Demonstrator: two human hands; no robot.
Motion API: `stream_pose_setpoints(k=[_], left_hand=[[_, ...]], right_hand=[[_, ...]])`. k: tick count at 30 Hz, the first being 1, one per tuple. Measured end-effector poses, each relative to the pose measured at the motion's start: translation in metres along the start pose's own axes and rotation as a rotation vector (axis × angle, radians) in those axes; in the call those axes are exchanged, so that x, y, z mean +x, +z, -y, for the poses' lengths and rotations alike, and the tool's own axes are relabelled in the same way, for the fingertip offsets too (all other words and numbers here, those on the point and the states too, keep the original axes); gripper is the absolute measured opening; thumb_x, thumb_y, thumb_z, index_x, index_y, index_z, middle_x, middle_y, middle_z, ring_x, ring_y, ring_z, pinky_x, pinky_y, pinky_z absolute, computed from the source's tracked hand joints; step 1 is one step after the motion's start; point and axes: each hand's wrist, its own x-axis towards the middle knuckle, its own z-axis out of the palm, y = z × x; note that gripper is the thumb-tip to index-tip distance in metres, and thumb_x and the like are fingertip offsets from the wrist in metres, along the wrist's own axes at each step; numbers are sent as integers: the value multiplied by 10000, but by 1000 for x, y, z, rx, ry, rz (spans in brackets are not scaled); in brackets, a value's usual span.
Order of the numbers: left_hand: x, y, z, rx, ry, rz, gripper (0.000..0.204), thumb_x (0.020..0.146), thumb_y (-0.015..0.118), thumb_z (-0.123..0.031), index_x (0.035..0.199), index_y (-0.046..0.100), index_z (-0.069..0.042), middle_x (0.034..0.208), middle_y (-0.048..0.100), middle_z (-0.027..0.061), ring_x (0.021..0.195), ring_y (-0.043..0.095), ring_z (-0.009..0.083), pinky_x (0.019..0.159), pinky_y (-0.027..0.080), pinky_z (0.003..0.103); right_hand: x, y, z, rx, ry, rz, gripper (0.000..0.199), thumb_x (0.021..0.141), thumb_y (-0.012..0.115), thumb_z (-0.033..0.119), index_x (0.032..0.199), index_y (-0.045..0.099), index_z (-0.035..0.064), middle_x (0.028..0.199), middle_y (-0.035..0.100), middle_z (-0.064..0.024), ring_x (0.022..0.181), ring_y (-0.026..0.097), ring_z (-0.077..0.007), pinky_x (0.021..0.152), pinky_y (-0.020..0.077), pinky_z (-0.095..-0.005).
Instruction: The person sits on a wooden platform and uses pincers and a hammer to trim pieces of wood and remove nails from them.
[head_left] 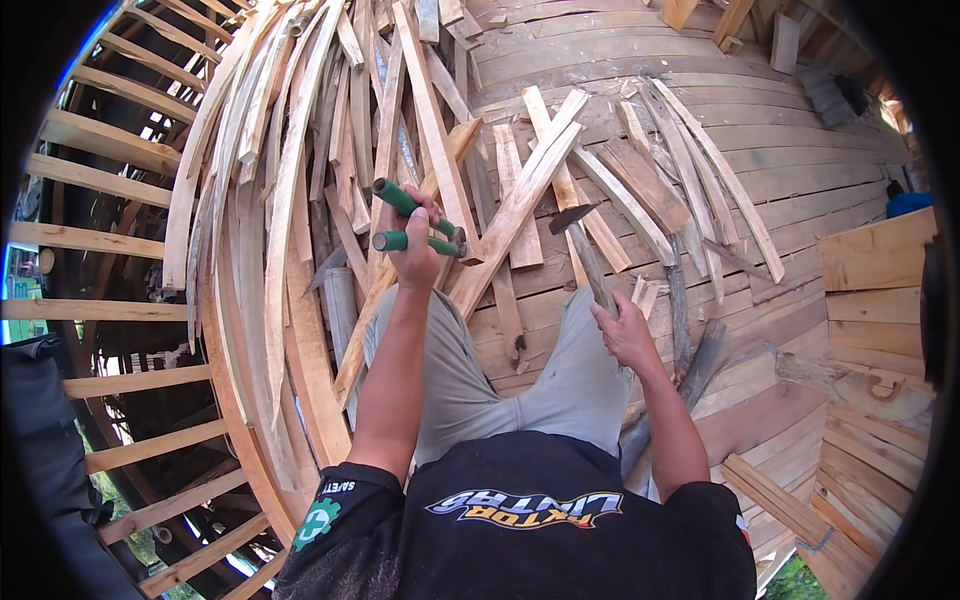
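Observation:
My left hand [415, 250] is closed around a pair of green-handled pincers [393, 241], raised in front of my left knee. Their two grips stick out to the left, spread apart, and the metal head shows on the right side of my fist. In my right hand [625, 330] is a hammer [590, 250], gripped low on its wooden handle over my right knee. Its dark metal head points up and away from me. Between and beyond the two tools, a pale wooden board [520, 205] lies slanted across other boards. Neither tool visibly touches a nail.
A large heap of long wooden strips [290, 160] fills the left. More loose boards [650, 185] lie ahead on the plank floor [760, 150]. Round branches [700, 360] rest beside my right leg. A wooden partition [875, 290] stands at right, and a slatted railing [110, 240] runs along the left.

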Motion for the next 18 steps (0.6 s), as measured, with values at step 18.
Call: stream_pose_setpoints(k=[18], left_hand=[[-9,-53,-7,-87,29,-126,201,834,492,-117,1004,497,-10,786,510,77,717,481,151,725,443,337]], right_hand=[[18,75,199,-428,-383,122,320,955,563,245,1132,522,-19,835,640,-287,819,628,-463,733,477,-516]])
